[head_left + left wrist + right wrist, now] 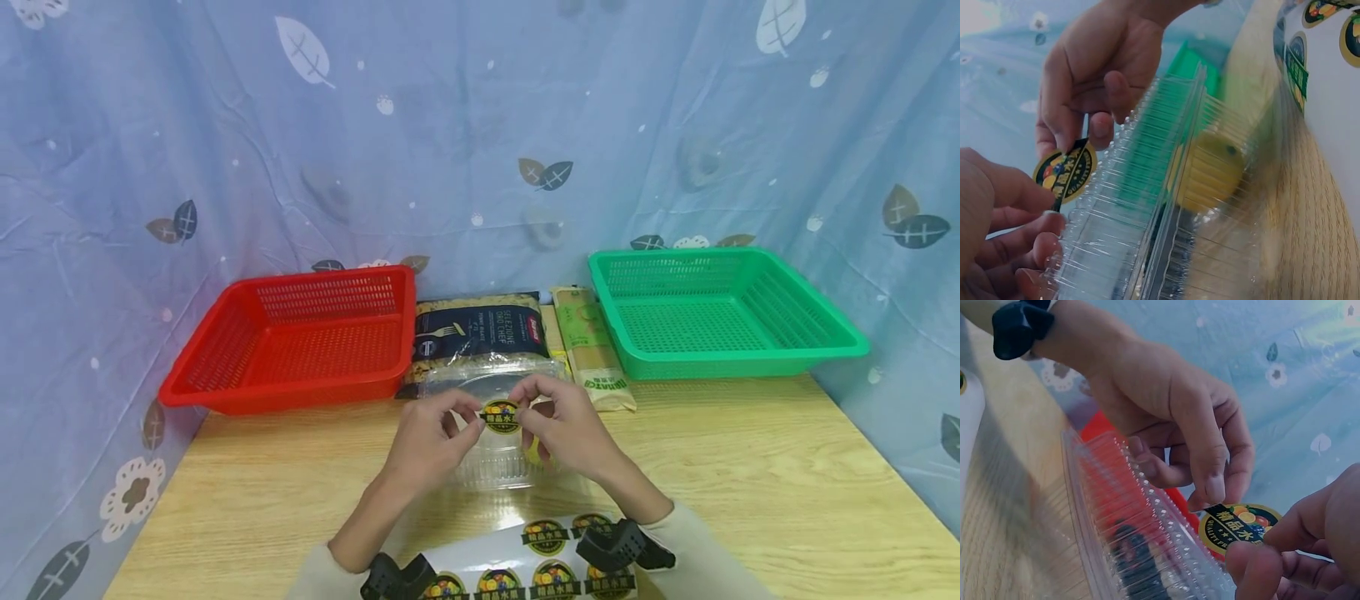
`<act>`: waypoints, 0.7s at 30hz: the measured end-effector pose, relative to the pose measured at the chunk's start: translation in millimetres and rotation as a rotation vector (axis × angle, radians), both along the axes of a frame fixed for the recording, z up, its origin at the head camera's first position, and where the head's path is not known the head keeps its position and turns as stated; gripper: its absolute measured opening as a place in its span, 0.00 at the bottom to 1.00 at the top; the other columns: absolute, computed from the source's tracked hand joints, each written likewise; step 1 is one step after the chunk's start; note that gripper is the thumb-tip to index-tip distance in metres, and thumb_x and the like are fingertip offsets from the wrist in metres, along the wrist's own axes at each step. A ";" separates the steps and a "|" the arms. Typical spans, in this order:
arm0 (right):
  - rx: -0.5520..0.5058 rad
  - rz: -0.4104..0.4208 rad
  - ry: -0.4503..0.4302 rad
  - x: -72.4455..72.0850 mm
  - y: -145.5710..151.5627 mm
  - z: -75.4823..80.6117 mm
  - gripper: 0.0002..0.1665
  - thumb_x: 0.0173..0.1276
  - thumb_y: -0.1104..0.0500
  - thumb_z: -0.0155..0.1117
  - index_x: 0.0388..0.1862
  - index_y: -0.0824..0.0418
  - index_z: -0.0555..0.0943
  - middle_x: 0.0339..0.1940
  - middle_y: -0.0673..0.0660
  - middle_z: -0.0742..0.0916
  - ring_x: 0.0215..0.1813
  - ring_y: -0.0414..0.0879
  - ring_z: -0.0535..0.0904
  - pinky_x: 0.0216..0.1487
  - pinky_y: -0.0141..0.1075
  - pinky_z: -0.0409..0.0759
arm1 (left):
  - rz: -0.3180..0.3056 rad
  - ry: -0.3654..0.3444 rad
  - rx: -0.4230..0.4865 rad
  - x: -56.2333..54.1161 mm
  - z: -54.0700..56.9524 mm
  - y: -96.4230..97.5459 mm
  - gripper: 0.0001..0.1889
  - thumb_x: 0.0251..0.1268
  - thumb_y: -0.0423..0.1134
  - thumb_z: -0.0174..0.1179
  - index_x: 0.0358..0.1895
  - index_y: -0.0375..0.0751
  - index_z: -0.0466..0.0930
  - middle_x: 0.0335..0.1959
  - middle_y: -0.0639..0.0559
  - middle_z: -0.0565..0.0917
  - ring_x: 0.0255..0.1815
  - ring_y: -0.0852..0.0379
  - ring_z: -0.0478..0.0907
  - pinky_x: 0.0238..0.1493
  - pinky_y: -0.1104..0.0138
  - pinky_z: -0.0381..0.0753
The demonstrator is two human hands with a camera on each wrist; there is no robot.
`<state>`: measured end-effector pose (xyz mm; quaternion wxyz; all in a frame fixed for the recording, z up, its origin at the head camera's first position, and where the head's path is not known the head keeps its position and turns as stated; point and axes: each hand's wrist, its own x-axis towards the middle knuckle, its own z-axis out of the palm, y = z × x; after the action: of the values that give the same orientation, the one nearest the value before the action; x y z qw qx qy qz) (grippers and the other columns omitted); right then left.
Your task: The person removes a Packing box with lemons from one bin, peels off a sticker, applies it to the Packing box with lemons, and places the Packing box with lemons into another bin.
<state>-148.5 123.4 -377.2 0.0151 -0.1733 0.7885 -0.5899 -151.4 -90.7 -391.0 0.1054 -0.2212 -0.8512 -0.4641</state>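
A round black-and-gold fruit sticker (pixel 500 417) is stretched between the two hands, its printed side facing up. My left hand (pixel 431 437) pinches its left end with thumb and forefinger, and my right hand (pixel 566 425) pinches the opposite end. Below the sticker stands a clear plastic clamshell container (pixel 495 473) with ribbed walls. Through its wall shows a round yellow thing (pixel 1213 172), close by the right hand. A white sheet of the same stickers (pixel 480 562) lies at the near edge, partly covered by the wrist cameras.
A red basket (pixel 285 400) stands at the back left, a green basket (pixel 742 364) at the back right. Between them lie a dark-labelled pasta bag (pixel 480 329) and a green-and-tan packet (pixel 588 342). A patterned blue curtain (pixel 465 125) hangs behind the wooden table (pixel 750 483).
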 end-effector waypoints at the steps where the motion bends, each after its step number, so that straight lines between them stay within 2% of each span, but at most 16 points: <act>1: 0.008 -0.011 0.006 -0.9 -0.6 -0.8 0.09 0.69 0.72 0.56 0.43 0.63 0.80 0.33 0.61 0.81 0.20 0.61 0.79 0.13 0.46 0.77 | 0.001 0.001 -0.004 -1.1 -1.0 0.2 0.08 0.60 0.29 0.68 0.41 0.44 0.87 0.28 0.60 0.83 0.17 0.66 0.71 0.18 0.71 0.73; 4: 0.042 -0.043 0.043 -4.1 -1.8 -3.5 0.09 0.68 0.73 0.57 0.41 0.62 0.81 0.32 0.59 0.82 0.22 0.64 0.80 0.14 0.39 0.76 | 0.003 0.015 -0.020 -3.9 -2.9 0.7 0.08 0.61 0.29 0.67 0.41 0.44 0.87 0.28 0.60 0.83 0.16 0.67 0.70 0.17 0.71 0.72; 7: 0.071 -0.062 0.088 -6.6 -2.2 -5.8 0.09 0.67 0.73 0.58 0.41 0.64 0.81 0.31 0.58 0.82 0.21 0.61 0.79 0.17 0.36 0.77 | 0.012 0.019 -0.032 -6.2 -3.5 1.6 0.08 0.60 0.28 0.67 0.40 0.44 0.87 0.27 0.59 0.83 0.16 0.67 0.70 0.17 0.71 0.72; 15: 0.195 -0.091 0.213 -12.2 -3.5 -10.0 0.09 0.65 0.73 0.61 0.39 0.62 0.81 0.30 0.53 0.83 0.17 0.42 0.77 0.19 0.35 0.78 | 0.055 0.014 -0.080 -10.2 -2.4 7.5 0.07 0.57 0.29 0.67 0.38 0.44 0.87 0.25 0.59 0.83 0.19 0.65 0.72 0.22 0.70 0.75; 21: 0.264 -0.116 0.253 -14.8 -6.3 -10.3 0.09 0.62 0.72 0.66 0.38 0.61 0.81 0.28 0.51 0.83 0.18 0.37 0.75 0.20 0.33 0.78 | 0.087 -0.008 -0.118 -12.5 -1.4 10.7 0.06 0.56 0.30 0.67 0.36 0.43 0.87 0.24 0.59 0.83 0.18 0.64 0.72 0.21 0.70 0.74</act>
<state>-163.3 117.1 -387.5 -0.0956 -0.1968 0.8634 -0.4546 -163.9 -80.0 -392.4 0.1090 -0.1880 -0.8864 -0.4088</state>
